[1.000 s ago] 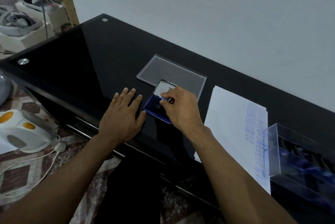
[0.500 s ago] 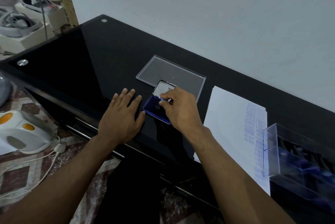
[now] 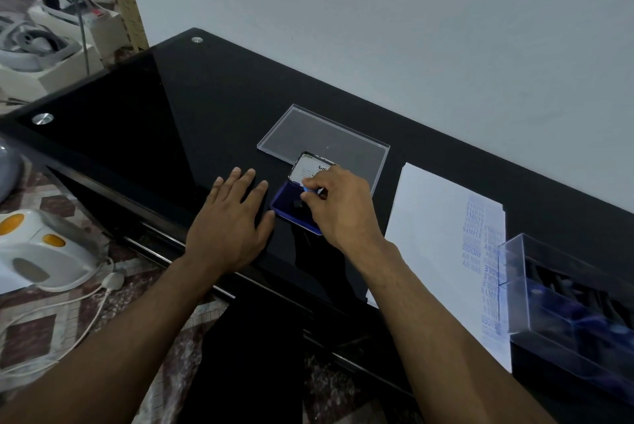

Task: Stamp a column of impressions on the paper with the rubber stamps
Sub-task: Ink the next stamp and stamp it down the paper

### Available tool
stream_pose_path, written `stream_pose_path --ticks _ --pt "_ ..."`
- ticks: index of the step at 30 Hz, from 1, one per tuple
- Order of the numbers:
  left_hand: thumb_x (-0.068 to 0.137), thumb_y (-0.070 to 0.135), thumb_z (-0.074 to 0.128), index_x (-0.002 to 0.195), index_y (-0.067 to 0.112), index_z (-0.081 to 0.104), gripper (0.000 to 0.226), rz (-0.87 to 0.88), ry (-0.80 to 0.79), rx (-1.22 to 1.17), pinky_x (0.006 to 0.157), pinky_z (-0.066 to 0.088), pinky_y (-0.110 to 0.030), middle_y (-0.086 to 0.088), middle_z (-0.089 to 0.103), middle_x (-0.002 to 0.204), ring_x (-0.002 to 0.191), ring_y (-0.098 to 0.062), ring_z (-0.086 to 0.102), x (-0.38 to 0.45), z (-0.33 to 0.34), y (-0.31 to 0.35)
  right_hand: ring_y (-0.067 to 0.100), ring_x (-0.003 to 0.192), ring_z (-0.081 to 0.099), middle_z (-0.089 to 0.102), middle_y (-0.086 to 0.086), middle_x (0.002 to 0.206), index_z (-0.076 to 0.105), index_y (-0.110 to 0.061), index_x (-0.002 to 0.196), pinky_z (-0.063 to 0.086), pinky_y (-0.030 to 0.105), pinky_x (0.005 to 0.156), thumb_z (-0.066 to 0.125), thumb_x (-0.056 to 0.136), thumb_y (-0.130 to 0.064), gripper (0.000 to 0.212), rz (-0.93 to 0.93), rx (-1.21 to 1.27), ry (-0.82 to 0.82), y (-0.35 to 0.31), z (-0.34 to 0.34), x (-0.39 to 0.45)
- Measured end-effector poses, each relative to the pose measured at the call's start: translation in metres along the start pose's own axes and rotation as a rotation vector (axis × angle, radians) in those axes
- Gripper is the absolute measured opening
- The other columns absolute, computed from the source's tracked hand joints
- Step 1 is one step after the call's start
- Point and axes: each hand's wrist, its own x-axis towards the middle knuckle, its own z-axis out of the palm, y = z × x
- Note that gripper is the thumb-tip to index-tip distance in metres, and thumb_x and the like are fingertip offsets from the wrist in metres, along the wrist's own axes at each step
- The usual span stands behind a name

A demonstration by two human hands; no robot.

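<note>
Stamp: small rubber stamp with a pale blue handle (image 3: 309,191), pinched in the fingertips of the right hand (image 3: 338,209), its face down on the pad
Ink pad: open blue hinged ink pad (image 3: 286,205), directly under the grip, lid raised just beyond the fingers
Handling: probably light and rigid in the handle, soft at the face; best held by the handle sides, clear of the inked face
Grip: right fingers curled tight round the handle, mostly hiding it
Left hand (image 3: 233,223): flat, fingers straight, resting on the black glass table (image 3: 154,121) just left of the pad
Paper: white sheet (image 3: 435,238) right of the grip, blue impressions (image 3: 480,245) along its far side, beside a clear plastic box (image 3: 562,303)
</note>
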Motion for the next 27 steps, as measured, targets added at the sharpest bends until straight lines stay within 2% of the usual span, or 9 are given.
stream_pose_path --ticks 7,12,15,18,21,23,27 --pt "0.094 0.062 0.019 0.154 0.019 0.038 0.076 -0.001 -0.025 -0.051 0.126 0.009 -0.046 -0.010 0.029 0.163 0.154 -0.026 0.015 0.002 -0.003 -0.002 0.011 0.099 0.063 0.067 -0.001 0.115 0.072 -0.018 0.115 0.053 0.029 0.094 0.069 0.091 -0.022 0.024 0.027 0.084 0.040 0.004 0.004 -0.004" --pt "0.095 0.050 0.034 0.153 0.017 0.040 0.067 -0.017 0.021 -0.193 0.125 0.012 -0.046 -0.011 0.032 0.161 0.153 -0.029 0.020 0.003 -0.018 0.014 0.010 0.094 0.066 0.067 -0.001 0.114 0.072 -0.018 0.114 0.058 0.031 0.087 0.072 0.089 -0.019 0.025 0.079 0.221 0.178 0.016 -0.008 -0.020" --pt "0.094 0.049 0.036 0.151 0.015 0.041 0.067 0.032 0.027 -0.206 0.125 0.014 -0.047 -0.012 0.034 0.160 0.151 -0.030 0.023 0.004 -0.023 0.038 0.010 0.093 0.066 0.067 -0.001 0.110 0.072 -0.018 0.111 0.058 0.024 0.083 0.074 0.087 -0.019 0.024 0.082 0.221 0.214 0.029 -0.024 -0.032" --pt "0.092 0.049 0.037 0.147 0.015 0.045 0.065 0.098 0.028 -0.225 0.124 0.018 -0.050 -0.010 0.039 0.156 0.149 -0.032 0.029 0.006 -0.022 0.067 0.007 0.083 0.064 0.067 -0.004 0.099 0.075 -0.020 0.106 0.053 0.016 0.078 0.075 0.086 -0.018 0.020 0.089 0.189 0.266 0.047 -0.044 -0.048" --pt "0.092 0.051 0.040 0.145 0.018 0.045 0.063 0.156 0.028 -0.237 0.122 0.025 -0.050 -0.006 0.042 0.152 0.142 -0.030 0.036 0.006 -0.020 0.099 0.007 0.081 0.064 0.069 -0.004 0.099 0.075 -0.020 0.105 0.055 0.022 0.081 0.075 0.086 -0.018 0.019 0.140 0.184 0.309 0.066 -0.063 -0.066" --pt "0.093 0.051 0.042 0.147 0.019 0.045 0.063 0.182 0.006 -0.260 0.120 0.030 -0.049 -0.006 0.042 0.153 0.142 -0.028 0.035 0.006 -0.019 0.121 0.009 0.082 0.065 0.069 -0.003 0.102 0.075 -0.019 0.104 0.057 0.026 0.083 0.075 0.086 -0.018 0.019 0.197 0.181 0.324 0.080 -0.075 -0.079" --pt "0.093 0.055 0.037 0.151 0.020 0.042 0.068 0.286 -0.065 -0.232 0.124 0.021 -0.048 -0.005 0.040 0.157 0.149 -0.025 0.028 0.006 -0.012 0.163 0.009 0.080 0.066 0.069 -0.004 0.101 0.075 -0.019 0.100 0.057 0.029 0.084 0.075 0.085 -0.016 0.015 0.270 0.161 0.358 0.104 -0.097 -0.103"
